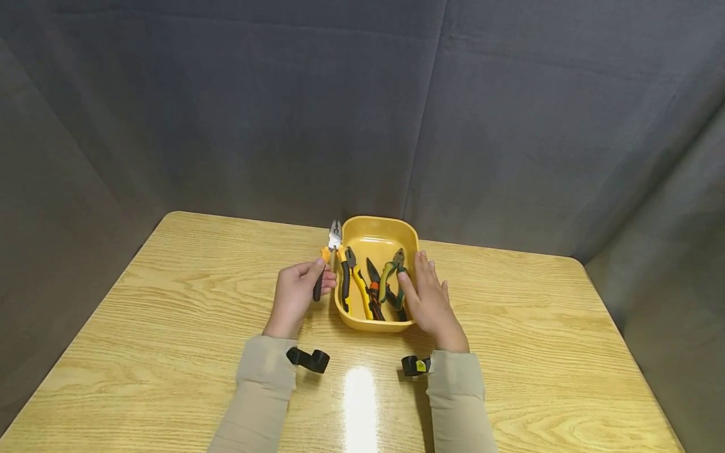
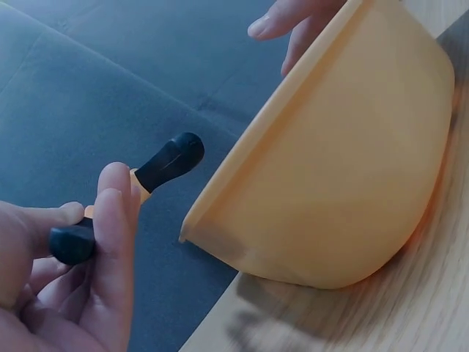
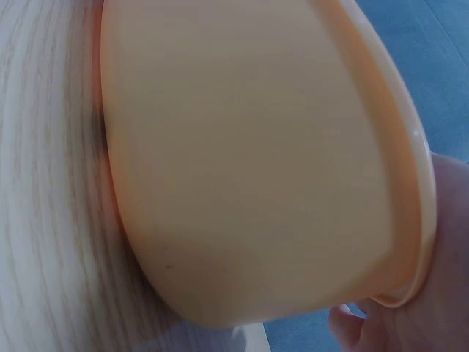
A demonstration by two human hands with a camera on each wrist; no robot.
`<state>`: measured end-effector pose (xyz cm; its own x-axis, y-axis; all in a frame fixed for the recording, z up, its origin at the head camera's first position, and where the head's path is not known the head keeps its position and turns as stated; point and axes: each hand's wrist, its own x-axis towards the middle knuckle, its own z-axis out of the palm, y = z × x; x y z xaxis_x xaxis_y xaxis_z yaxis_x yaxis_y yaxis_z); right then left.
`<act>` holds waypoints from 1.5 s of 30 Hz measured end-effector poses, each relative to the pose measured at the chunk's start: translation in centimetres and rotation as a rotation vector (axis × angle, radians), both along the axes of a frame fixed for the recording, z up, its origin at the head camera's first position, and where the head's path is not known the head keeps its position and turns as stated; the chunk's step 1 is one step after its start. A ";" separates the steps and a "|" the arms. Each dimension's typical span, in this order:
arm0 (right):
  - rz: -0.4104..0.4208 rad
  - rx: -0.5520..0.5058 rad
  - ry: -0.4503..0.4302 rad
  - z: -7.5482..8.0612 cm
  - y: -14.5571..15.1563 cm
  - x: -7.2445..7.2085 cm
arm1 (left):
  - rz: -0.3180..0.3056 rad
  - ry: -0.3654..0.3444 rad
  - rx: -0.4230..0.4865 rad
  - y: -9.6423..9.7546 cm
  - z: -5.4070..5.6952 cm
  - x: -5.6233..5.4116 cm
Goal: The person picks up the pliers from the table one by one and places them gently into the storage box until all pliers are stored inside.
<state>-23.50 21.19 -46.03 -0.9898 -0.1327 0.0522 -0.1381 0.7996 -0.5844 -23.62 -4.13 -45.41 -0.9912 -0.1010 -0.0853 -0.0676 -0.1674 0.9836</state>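
Note:
My left hand (image 1: 294, 289) holds combination pliers (image 1: 335, 236) with orange-and-black handles by one handle, the jaws pointing away and the handles spread. They are raised beside the left rim of a yellow plastic basin (image 1: 378, 221). In the left wrist view, thumb and fingers pinch the near handle while the other black-tipped handle (image 2: 172, 161) sticks out toward the basin. My right hand (image 1: 433, 308) grips the basin's right rim, thumb over the inside and fingers outside. Within the basin lie yellow-and-black pliers (image 1: 362, 290), long-nose pliers (image 1: 374, 289) with red-and-black handles and green-handled pliers (image 1: 389, 277).
The basin stands on a wood-grain table (image 1: 192, 302), toward its back edge. A grey curtain (image 1: 283, 113) hangs behind and at both sides. Each wrist wears a black camera mount (image 1: 308, 360) that juts inward over the table.

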 end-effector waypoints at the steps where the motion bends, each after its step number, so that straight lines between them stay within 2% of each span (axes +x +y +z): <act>1: 0.000 0.000 0.000 0.0 0.0 0.0 | 0.001 0.002 0.000 0.1 0.0 0.0; 17: 0.003 0.018 -0.002 0.1 0.1 0.1 | -0.043 0.024 0.001 1.4 -0.3 0.5; 35: 0.010 0.025 0.023 -0.1 0.1 -0.1 | -0.050 0.000 0.002 2.0 -0.5 0.5; 45: 0.003 0.018 0.010 0.1 0.0 0.0 | -0.056 0.025 0.009 2.3 -0.2 0.3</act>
<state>-23.49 21.24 -45.91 -0.9888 -0.1367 0.0595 -0.1462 0.8095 -0.5686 -23.33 -1.82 -45.60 -0.9972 -0.0441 -0.0610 -0.0525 -0.1733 0.9835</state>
